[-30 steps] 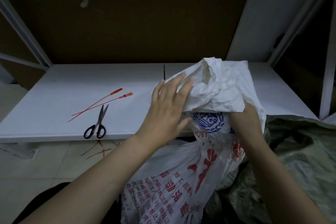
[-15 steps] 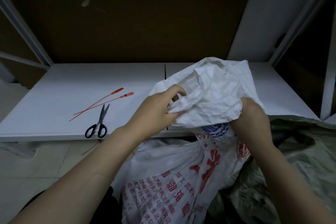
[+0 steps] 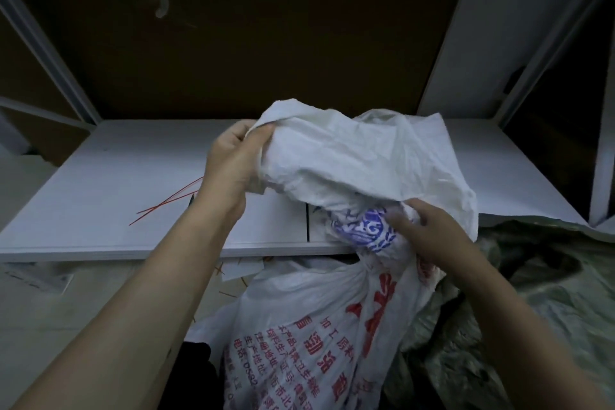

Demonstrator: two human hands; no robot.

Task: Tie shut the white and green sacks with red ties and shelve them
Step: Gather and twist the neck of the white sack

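Brown cardboard back panel [image 3: 266,43]: spans rear of shelf [image 3: 133,176] bay, creased at upper left.
White scrap [image 3: 162,5]: stuck to panel, upper left.
Slanted pale metal strut [image 3: 43,43]: left side.
White side panel [image 3: 492,27]: upright, right of cardboard.
Pale frame post [image 3: 545,40]: just beside side panel.
Pale tiled floor [image 3: 66,326]: below shelf front edge.
Paper scraps [image 3: 243,268]: on floor, under shelf edge.
Flat white sheet [image 3: 36,276]: on floor, far left.
Black fabric [image 3: 196,373]: bottom centre, kind unclear.

Red ties [image 3: 159,207], far ends behind the left hand [image 3: 231,166]; white sack [image 3: 299,326], base beyond the bottom edge.
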